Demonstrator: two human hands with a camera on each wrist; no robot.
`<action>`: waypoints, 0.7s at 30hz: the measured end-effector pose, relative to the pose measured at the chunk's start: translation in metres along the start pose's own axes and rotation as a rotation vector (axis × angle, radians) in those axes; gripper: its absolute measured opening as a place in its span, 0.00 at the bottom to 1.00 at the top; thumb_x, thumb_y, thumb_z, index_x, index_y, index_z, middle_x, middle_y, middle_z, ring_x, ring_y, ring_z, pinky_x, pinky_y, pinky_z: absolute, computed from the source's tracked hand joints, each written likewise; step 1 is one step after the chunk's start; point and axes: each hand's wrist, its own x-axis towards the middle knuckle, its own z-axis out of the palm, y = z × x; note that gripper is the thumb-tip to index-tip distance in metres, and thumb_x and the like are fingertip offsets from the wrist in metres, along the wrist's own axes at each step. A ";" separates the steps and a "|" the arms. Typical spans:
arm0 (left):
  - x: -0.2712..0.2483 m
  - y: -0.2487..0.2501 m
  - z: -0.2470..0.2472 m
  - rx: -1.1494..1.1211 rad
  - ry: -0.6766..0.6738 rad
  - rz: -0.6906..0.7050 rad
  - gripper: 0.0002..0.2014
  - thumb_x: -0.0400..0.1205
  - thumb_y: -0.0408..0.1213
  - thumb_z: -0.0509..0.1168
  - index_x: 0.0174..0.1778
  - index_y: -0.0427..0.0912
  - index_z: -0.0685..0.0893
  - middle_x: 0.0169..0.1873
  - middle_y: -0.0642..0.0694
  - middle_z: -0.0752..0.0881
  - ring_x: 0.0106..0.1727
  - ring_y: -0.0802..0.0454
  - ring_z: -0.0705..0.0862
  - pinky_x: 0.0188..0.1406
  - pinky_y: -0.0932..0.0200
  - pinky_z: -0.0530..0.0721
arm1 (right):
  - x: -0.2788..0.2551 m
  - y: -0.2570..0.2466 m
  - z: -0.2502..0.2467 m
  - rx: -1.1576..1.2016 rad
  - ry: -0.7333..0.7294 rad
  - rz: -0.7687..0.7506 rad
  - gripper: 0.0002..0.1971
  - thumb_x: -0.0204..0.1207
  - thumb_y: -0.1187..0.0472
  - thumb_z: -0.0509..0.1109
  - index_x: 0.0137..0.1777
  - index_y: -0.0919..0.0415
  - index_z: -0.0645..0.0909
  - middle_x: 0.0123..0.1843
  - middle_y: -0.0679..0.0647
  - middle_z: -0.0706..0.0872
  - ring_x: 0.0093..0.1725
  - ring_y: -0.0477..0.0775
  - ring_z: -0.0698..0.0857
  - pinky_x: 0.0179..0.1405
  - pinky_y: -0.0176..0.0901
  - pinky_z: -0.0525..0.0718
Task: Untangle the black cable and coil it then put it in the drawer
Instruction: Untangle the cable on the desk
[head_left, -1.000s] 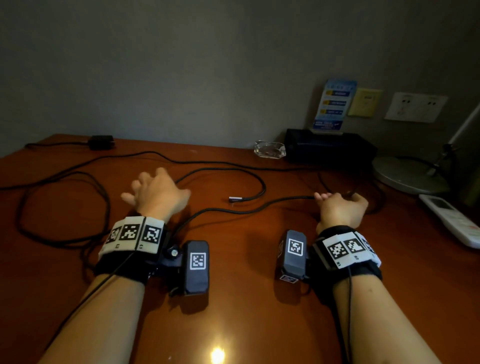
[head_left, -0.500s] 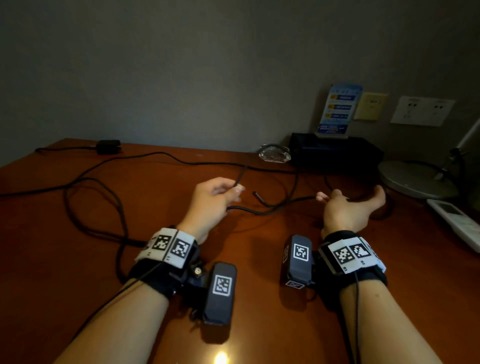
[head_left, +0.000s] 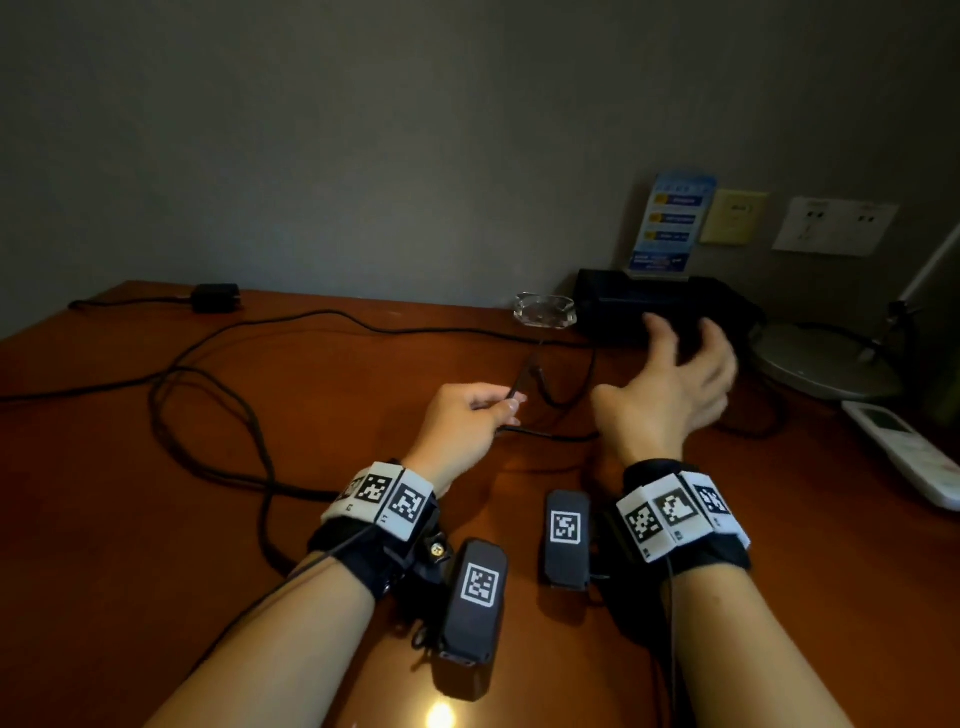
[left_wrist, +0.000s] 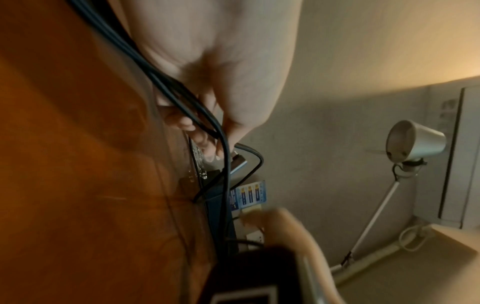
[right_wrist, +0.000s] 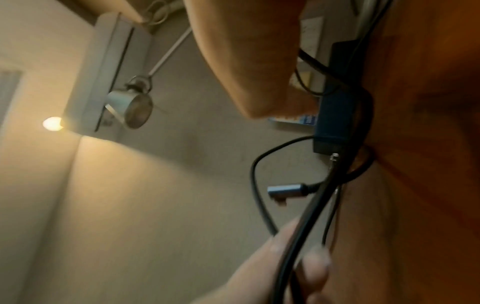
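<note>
The black cable (head_left: 208, 415) lies in loose loops over the left half of the wooden desk (head_left: 130, 545) and runs toward the middle. My left hand (head_left: 506, 405) pinches a strand of it just above the desk centre. The left wrist view shows the cable (left_wrist: 182, 98) passing under my curled fingers (left_wrist: 200, 131), with its metal connector (left_wrist: 237, 159) hanging free beyond them. My right hand (head_left: 675, 353) hovers to the right with fingers spread, holding nothing. In the right wrist view the connector (right_wrist: 285, 190) dangles off a small loop. No drawer is in view.
A black box (head_left: 623, 306) stands against the back wall beside a glass ashtray (head_left: 544, 310), with a blue sign card (head_left: 672, 223) on top. A lamp base (head_left: 826, 364) and a white remote (head_left: 909, 452) sit at the right. A power adapter (head_left: 215, 297) lies back left.
My left hand has moved right to the desk centre, pinching the cable and lifting it. My right hand has opened and risen toward the black box.
</note>
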 end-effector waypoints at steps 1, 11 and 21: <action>0.004 0.000 0.003 0.028 -0.024 -0.017 0.11 0.83 0.33 0.68 0.60 0.39 0.88 0.50 0.47 0.90 0.45 0.62 0.87 0.39 0.74 0.81 | 0.000 -0.007 0.001 -0.003 -0.080 -0.135 0.39 0.60 0.65 0.75 0.75 0.44 0.73 0.85 0.54 0.52 0.85 0.60 0.47 0.82 0.66 0.50; 0.033 0.007 -0.046 0.259 -0.002 -0.146 0.13 0.72 0.33 0.68 0.52 0.41 0.85 0.46 0.38 0.89 0.51 0.37 0.87 0.48 0.46 0.86 | -0.006 -0.066 0.041 -0.087 -0.847 -0.526 0.19 0.84 0.58 0.60 0.73 0.49 0.79 0.79 0.51 0.75 0.79 0.52 0.70 0.76 0.37 0.60; 0.047 -0.012 -0.236 0.866 0.517 -0.413 0.19 0.77 0.43 0.69 0.64 0.47 0.81 0.70 0.39 0.77 0.72 0.38 0.73 0.72 0.42 0.70 | -0.003 -0.104 0.084 -0.297 -0.866 -0.401 0.12 0.76 0.57 0.65 0.52 0.58 0.88 0.54 0.59 0.89 0.52 0.60 0.87 0.50 0.44 0.85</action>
